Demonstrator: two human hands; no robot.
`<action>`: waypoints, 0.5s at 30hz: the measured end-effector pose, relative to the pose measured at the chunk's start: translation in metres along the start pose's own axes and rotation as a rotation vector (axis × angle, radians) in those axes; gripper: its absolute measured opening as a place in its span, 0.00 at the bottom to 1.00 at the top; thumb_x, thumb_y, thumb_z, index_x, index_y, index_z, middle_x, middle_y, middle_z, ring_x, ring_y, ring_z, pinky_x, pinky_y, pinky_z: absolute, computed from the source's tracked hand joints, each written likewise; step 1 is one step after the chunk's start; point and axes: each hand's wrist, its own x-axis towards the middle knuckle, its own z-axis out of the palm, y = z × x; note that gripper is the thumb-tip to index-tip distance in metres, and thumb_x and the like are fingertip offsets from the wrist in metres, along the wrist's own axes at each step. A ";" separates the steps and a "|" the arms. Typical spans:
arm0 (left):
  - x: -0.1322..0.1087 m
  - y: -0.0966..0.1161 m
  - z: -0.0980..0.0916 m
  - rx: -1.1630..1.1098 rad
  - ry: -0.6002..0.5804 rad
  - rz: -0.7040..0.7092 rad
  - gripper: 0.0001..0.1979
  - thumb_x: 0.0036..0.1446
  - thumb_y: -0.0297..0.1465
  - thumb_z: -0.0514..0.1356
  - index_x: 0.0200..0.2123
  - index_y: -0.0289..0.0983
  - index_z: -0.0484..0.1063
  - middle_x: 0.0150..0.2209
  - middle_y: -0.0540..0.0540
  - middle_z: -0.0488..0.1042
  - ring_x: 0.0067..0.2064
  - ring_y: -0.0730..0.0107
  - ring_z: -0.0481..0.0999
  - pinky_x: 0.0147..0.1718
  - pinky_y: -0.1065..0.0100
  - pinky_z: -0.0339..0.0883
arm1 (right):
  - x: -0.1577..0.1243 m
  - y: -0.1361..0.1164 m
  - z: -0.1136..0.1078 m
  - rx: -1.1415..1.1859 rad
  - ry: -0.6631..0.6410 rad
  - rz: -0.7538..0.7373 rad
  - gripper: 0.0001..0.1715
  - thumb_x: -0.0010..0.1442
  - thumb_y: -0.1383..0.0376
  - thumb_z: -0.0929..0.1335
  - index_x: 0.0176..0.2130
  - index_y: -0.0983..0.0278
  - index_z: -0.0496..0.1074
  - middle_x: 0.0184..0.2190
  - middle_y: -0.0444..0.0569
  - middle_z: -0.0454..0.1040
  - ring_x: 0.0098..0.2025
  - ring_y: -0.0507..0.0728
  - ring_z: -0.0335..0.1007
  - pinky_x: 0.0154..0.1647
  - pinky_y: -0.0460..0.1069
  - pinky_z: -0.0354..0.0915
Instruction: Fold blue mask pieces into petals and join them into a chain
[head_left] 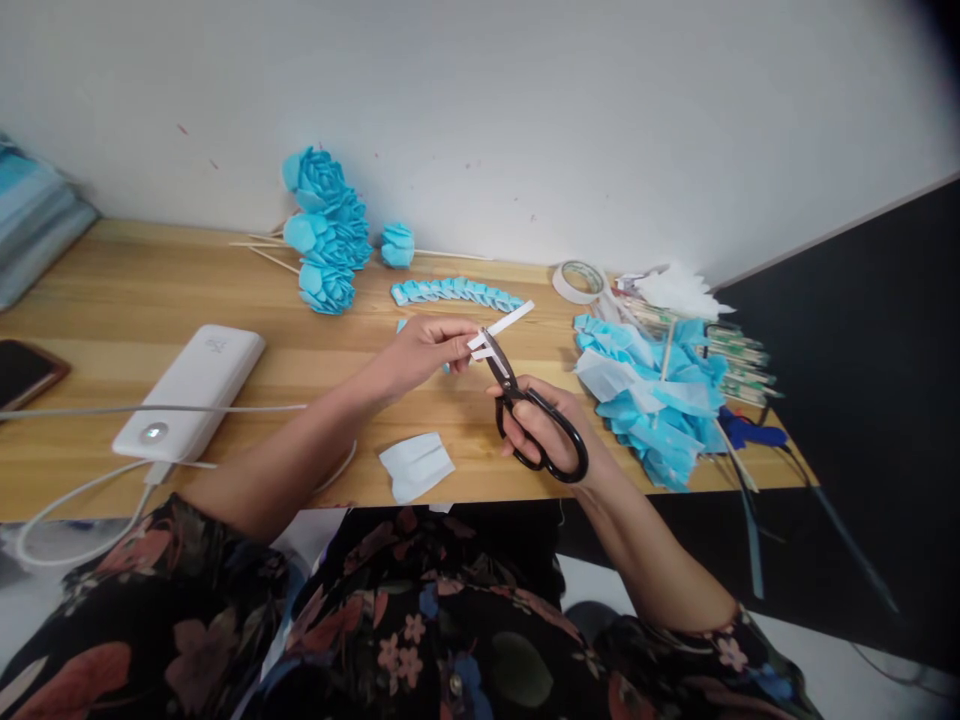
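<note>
My left hand (pixel 424 352) pinches a narrow white strip (pixel 504 326) above the wooden table (pixel 150 290). My right hand (pixel 544 425) grips black-handled scissors (pixel 525 405), fingers through the loops, and the blades meet the strip near my left fingertips. A small white folded piece (pixel 416 466) lies on the table just below my hands. A row of folded blue petals (pixel 454 292) lies beyond the strip.
Blue paper flowers on sticks (pixel 326 230) lie at the back. A tape roll (pixel 579 281), a heap of blue and white tissue (pixel 652 400) and wrapped sticks (pixel 731 350) sit at the right. A white power bank (pixel 191 392) with cables and a phone (pixel 26 370) lie left.
</note>
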 end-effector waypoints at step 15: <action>-0.001 0.000 0.002 0.017 0.117 -0.074 0.18 0.57 0.45 0.67 0.34 0.34 0.82 0.29 0.46 0.78 0.28 0.74 0.70 0.29 0.70 0.62 | 0.001 -0.002 0.006 0.129 -0.209 0.020 0.47 0.46 0.33 0.77 0.50 0.63 0.72 0.24 0.35 0.68 0.23 0.45 0.59 0.45 0.53 0.77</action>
